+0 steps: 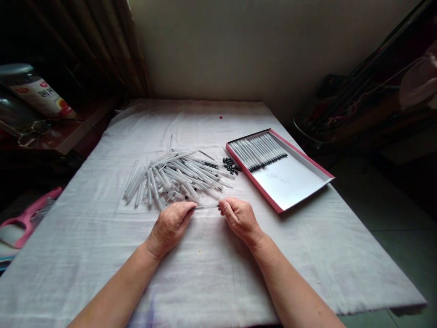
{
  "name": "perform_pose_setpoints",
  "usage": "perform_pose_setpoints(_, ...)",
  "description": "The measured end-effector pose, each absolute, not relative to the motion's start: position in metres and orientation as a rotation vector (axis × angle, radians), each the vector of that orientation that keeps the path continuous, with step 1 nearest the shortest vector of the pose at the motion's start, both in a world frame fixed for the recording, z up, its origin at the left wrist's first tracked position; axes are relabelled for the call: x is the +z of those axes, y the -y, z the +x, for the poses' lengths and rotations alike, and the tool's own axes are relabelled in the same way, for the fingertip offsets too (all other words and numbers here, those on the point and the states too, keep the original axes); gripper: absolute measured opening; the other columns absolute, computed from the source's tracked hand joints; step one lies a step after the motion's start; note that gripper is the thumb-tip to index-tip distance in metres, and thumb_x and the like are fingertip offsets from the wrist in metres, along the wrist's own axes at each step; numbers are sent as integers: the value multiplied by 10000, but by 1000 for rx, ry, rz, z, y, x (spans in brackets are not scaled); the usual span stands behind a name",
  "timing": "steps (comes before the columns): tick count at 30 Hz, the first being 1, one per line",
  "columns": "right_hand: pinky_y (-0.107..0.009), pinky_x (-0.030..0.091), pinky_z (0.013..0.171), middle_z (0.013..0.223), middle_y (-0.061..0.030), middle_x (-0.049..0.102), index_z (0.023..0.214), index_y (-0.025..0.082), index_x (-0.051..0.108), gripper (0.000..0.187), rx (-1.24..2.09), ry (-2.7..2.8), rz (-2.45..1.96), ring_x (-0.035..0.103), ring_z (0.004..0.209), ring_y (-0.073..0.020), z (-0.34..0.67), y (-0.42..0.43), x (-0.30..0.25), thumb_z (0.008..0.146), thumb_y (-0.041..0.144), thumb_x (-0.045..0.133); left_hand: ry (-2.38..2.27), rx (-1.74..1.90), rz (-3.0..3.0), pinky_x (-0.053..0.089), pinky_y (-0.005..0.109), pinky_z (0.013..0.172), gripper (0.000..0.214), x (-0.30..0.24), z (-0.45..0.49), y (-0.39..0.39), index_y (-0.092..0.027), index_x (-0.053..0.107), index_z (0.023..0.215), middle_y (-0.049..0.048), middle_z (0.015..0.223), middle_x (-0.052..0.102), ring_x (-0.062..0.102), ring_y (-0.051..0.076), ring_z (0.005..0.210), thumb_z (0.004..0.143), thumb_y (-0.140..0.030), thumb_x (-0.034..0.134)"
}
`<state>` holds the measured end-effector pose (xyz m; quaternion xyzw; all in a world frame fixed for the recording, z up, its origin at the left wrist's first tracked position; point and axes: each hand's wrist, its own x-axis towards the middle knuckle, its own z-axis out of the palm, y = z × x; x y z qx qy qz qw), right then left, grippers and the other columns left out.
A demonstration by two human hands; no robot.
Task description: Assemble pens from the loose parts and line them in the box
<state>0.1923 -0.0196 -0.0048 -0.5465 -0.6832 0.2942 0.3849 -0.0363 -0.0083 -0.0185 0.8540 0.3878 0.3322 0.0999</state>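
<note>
My left hand [170,226] and my right hand [240,217] both pinch the ends of one clear pen barrel [207,207], held level just above the white cloth [102,237]. Right behind my hands lies a loose heap of clear pen barrels and refills [174,177]. A small cluster of black caps [231,165] sits at the heap's right end. Further right, a shallow red-rimmed tray [300,182] holds a neat row of assembled pens [258,152] in its far half.
The cloth-covered table ends at the right edge, with dark floor and tangled cables [327,114] beyond. A pink plastic object [25,218] lies off the left side. A labelled container [34,91] stands at the far left. A wall closes the back.
</note>
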Motion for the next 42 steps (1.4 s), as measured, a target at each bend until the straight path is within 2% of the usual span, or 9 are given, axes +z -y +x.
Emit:
perform_pose_setpoints(3, -240, 465, 580, 780, -34, 682, 962, 203, 641, 206, 863, 1663, -1327, 603, 622, -143, 192, 20, -7, 892, 353, 520, -1167, 978, 2517, 561, 301, 810, 195, -17, -36, 8, -188, 615, 1089, 66, 949, 729, 696, 173, 861, 937, -194, 493)
perform_pose_setpoints(5, -236, 472, 571, 845, -40, 690, 1014, 201, 631, 203, 898, 1620, -1291, 603, 623, -136, 192, 20, -8, 863, 314, 556, -1183, 973, 2502, 563, 303, 809, 198, -17, -36, 8, -191, 619, 1089, 66, 949, 730, 697, 176, 867, 939, -205, 491)
perform_pose_setpoints(8, -244, 479, 596, 761, -29, 678, 849, 205, 648, 148, 850, 1624, -1304, 595, 616, -138, 191, 19, -9, 866, 317, 552, -1196, 961, 2491, 565, 308, 810, 204, -17, -36, 9, -193, 624, 1092, 68, 955, 731, 697, 180, 877, 939, -213, 489)
perform_pose_setpoints(10, -247, 474, 593, 666, -20, 655, 739, 207, 634, 230, 836, 1645, -1332, 584, 594, -139, 192, 18, -8, 886, 351, 532, -1200, 951, 2491, 564, 311, 815, 203, -18, -36, 9, -192, 622, 1092, 70, 957, 730, 696, 182, 879, 940, -213, 490)
perform_pose_setpoints(16, -246, 494, 568, 778, -29, 690, 997, 207, 645, 217, 974, 1547, -1296, 608, 598, -135, 194, 19, -10, 849, 358, 601, -1201, 962, 2477, 555, 307, 822, 200, -18, -36, 9, -193, 616, 1095, 69, 966, 728, 692, 180, 882, 939, -216, 493)
perform_pose_setpoints(26, -247, 510, 556, 730, -24, 685, 882, 191, 640, 187, 1054, 1334, -1234, 602, 561, -124, 200, 15, -5, 844, 370, 603, -1356, 969, 2527, 494, 321, 761, 223, -14, -45, 5, -196, 652, 1019, 59, 881, 732, 670, 194, 803, 954, -324, 482)
perform_pose_setpoints(30, -236, 458, 501, 604, -13, 622, 700, 188, 603, 327, 1017, 1423, -1333, 535, 496, -113, 204, 14, -11, 885, 453, 552, -1328, 1012, 2542, 479, 315, 750, 185, -15, -47, 5, -187, 645, 973, 52, 857, 729, 663, 189, 779, 948, -301, 501)
perform_pose_setpoints(36, -258, 512, 571, 820, -40, 680, 1008, 191, 628, 304, 1095, 1367, -1256, 606, 611, -135, 205, 14, -11, 831, 438, 616, -1307, 1017, 2546, 483, 302, 740, 176, -15, -45, 5, -183, 643, 972, 49, 856, 730, 667, 179, 774, 948, -288, 505)
perform_pose_setpoints(42, -238, 483, 543, 679, -24, 658, 760, 185, 626, 293, 1059, 1393, -1325, 565, 540, -114, 205, 13, -9, 869, 447, 557, -1284, 1027, 2553, 489, 303, 725, 183, -12, -44, 5, -179, 643, 961, 52, 832, 728, 667, 180, 758, 950, -286, 496)
